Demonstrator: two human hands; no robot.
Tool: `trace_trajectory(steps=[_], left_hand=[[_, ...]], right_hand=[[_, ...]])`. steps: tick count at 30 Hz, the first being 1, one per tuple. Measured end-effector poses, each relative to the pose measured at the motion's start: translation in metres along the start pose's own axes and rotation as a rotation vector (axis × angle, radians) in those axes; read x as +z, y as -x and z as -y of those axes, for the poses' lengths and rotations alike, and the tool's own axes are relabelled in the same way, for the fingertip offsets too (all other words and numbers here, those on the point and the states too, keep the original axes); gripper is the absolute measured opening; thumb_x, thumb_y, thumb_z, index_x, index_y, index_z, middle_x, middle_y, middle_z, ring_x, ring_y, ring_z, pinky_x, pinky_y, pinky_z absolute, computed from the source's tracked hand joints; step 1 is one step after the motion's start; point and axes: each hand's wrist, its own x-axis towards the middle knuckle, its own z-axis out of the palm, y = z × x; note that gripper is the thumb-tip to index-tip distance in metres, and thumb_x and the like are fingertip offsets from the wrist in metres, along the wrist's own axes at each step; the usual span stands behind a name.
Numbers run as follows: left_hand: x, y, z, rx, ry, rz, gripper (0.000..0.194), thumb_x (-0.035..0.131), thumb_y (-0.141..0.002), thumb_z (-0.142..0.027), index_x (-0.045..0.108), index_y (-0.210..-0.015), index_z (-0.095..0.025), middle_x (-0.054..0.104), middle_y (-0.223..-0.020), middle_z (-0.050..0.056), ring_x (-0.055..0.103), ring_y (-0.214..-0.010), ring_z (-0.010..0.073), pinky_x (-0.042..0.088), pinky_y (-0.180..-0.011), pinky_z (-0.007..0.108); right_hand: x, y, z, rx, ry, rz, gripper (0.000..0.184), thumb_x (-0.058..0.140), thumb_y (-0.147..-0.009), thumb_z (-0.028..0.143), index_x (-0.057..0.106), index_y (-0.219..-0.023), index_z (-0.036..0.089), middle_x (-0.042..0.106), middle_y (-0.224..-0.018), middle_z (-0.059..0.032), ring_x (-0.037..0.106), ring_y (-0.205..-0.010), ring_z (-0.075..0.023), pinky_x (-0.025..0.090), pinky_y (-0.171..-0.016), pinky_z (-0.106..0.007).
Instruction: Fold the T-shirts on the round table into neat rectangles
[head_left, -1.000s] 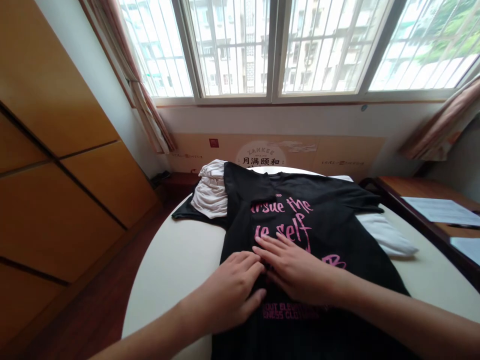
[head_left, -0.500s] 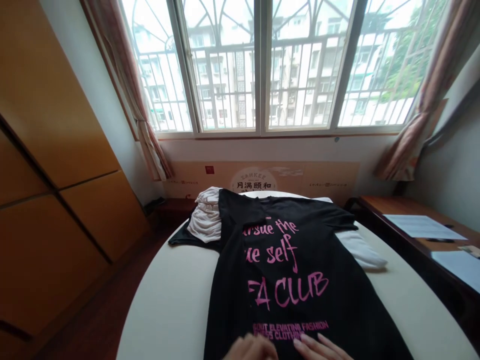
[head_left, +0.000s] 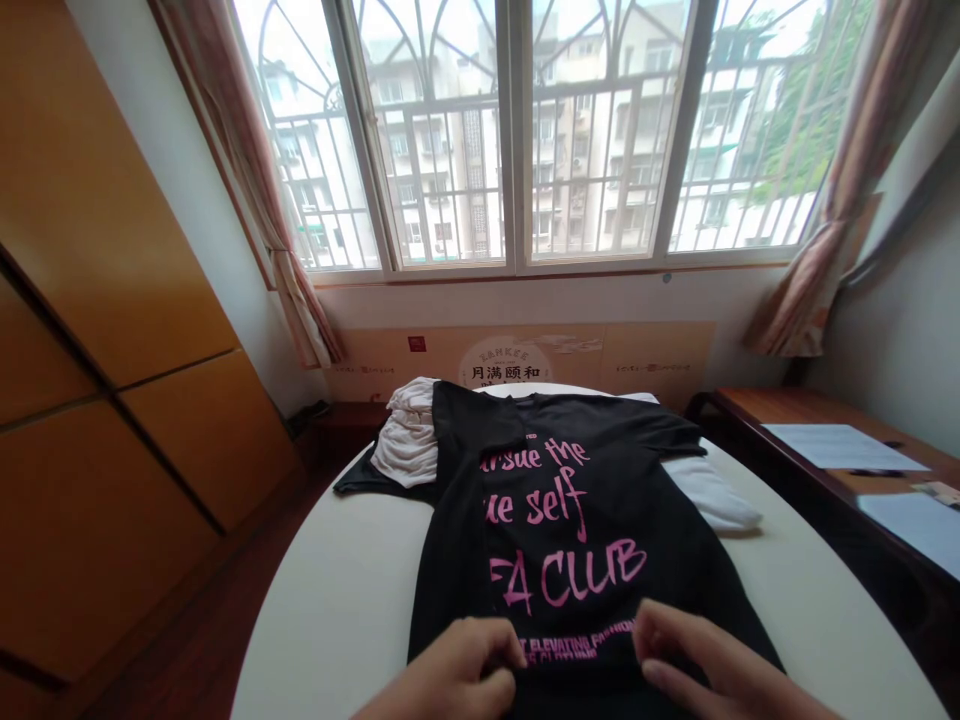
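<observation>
A black T-shirt (head_left: 592, 500) with pink lettering is spread on a round white table, its left side folded inward over part of the print. My left hand (head_left: 465, 665) is closed at the shirt's lower left, fingers curled and thumb bent in on the fabric. At the lower right, my right hand (head_left: 697, 660) is curled on the cloth too, thumb below the fingers. Between the hands, the black fabric rises and cuts across the lowest line of print. The shirt's bottom hem is out of view.
The round white table (head_left: 322, 600) also bears a pale ruffled garment (head_left: 409, 440) at the far left and a folded white cloth (head_left: 712, 495) partly beneath the shirt. A wooden desk (head_left: 787, 410) with papers (head_left: 844, 446) stands at right. Wooden cabinets (head_left: 180, 440) line the left.
Both hands have come further into view and moved apart, the left one leftward, the right one rightward. Their fingers have curled, and the fabric between them now covers part of the lowest print.
</observation>
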Motion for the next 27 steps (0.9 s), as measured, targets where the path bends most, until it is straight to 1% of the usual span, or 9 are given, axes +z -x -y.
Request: trace_trajectory(steps=[5, 7, 11, 15, 18, 20, 22, 24, 27], left_hand=[[-0.036, -0.040, -0.006, -0.162, 0.448, -0.089, 0.023, 0.064, -0.069, -0.041, 0.062, -0.074, -0.019, 0.059, -0.061, 0.000, 0.054, -0.062, 0.0159, 0.042, -0.064, 0.027], [-0.046, -0.038, -0.010, -0.143, 0.534, -0.173, 0.037, 0.064, -0.076, -0.053, 0.069, -0.085, -0.017, 0.071, -0.080, 0.005, 0.063, -0.076, 0.0208, 0.048, -0.074, 0.031], [-0.053, -0.016, -0.025, 0.100, 0.387, -0.194, 0.061, 0.059, -0.087, -0.065, 0.065, -0.131, -0.023, 0.072, -0.124, 0.008, 0.066, -0.111, 0.0306, 0.051, -0.094, 0.037], [-0.046, -0.014, -0.022, 0.188, 0.050, -0.338, 0.044, 0.069, -0.085, -0.047, 0.067, -0.121, -0.022, 0.075, -0.114, 0.007, 0.068, -0.107, 0.0290, 0.051, -0.096, 0.036], [-0.048, -0.027, -0.005, 0.094, 0.079, -0.500, 0.031, 0.062, -0.087, -0.047, 0.069, -0.099, -0.019, 0.076, -0.098, 0.008, 0.070, -0.095, 0.0290, 0.053, -0.085, 0.035], [-0.054, -0.034, 0.006, 0.019, 0.143, -0.596, 0.036, 0.063, -0.083, -0.051, 0.068, -0.094, -0.017, 0.076, -0.093, 0.009, 0.070, -0.090, 0.0302, 0.053, -0.078, 0.036], [-0.060, -0.039, 0.014, -0.029, 0.156, -0.652, 0.040, 0.064, -0.078, -0.055, 0.068, -0.089, -0.017, 0.075, -0.087, 0.009, 0.070, -0.085, 0.0303, 0.052, -0.075, 0.036], [-0.066, -0.040, 0.017, -0.044, 0.127, -0.677, 0.041, 0.063, -0.076, -0.057, 0.067, -0.083, -0.017, 0.074, -0.083, 0.008, 0.069, -0.083, 0.0300, 0.051, -0.074, 0.037], [-0.071, -0.039, 0.017, -0.042, 0.076, -0.704, 0.043, 0.060, -0.075, -0.060, 0.066, -0.079, -0.018, 0.074, -0.081, 0.008, 0.069, -0.084, 0.0305, 0.050, -0.076, 0.038]], right_hand=[[-0.030, -0.059, -0.004, 0.230, -0.564, 0.093, 0.048, 0.089, -0.070, 0.060, 0.070, -0.085, 0.018, 0.063, -0.078, 0.0004, 0.056, -0.071, -0.0153, 0.047, -0.067, -0.025], [-0.037, -0.070, 0.001, 0.319, -0.664, 0.074, 0.047, 0.092, -0.068, 0.055, 0.072, -0.086, 0.017, 0.067, -0.081, -0.0011, 0.060, -0.074, -0.0167, 0.049, -0.069, -0.026], [-0.051, -0.069, 0.027, 0.468, -0.741, 0.022, 0.054, 0.069, -0.087, 0.069, 0.076, -0.108, 0.019, 0.075, -0.101, -0.0083, 0.070, -0.092, -0.0251, 0.057, -0.084, -0.035], [-0.075, -0.055, 0.031, 0.113, -0.331, 0.033, 0.090, 0.068, -0.084, 0.076, 0.048, -0.157, 0.027, 0.060, -0.147, -0.0136, 0.063, -0.124, -0.0306, 0.052, -0.104, -0.045], [-0.089, -0.035, 0.016, -0.122, -0.026, 0.124, 0.132, 0.087, -0.063, 0.075, 0.023, -0.169, 0.028, 0.038, -0.167, -0.0170, 0.050, -0.141, -0.0375, 0.046, -0.113, -0.050], [-0.089, -0.022, 0.009, -0.160, 0.124, 0.131, 0.144, 0.097, -0.055, 0.061, 0.017, -0.170, 0.030, 0.038, -0.167, -0.0159, 0.047, -0.145, -0.0392, 0.044, -0.116, -0.049], [-0.085, -0.015, 0.006, -0.095, 0.240, 0.078, 0.127, 0.095, -0.064, 0.044, 0.024, -0.169, 0.032, 0.051, -0.159, -0.0121, 0.053, -0.140, -0.0368, 0.047, -0.113, -0.046], [-0.082, -0.018, 0.006, -0.020, 0.280, -0.012, 0.083, 0.080, -0.080, 0.034, 0.050, -0.157, 0.032, 0.067, -0.139, -0.0085, 0.064, -0.126, -0.0327, 0.052, -0.106, -0.041], [-0.088, -0.036, -0.001, 0.031, 0.239, -0.179, 0.028, 0.061, -0.092, 0.042, 0.078, -0.105, 0.023, 0.077, -0.098, -0.0068, 0.071, -0.092, -0.0283, 0.057, -0.083, -0.036]])
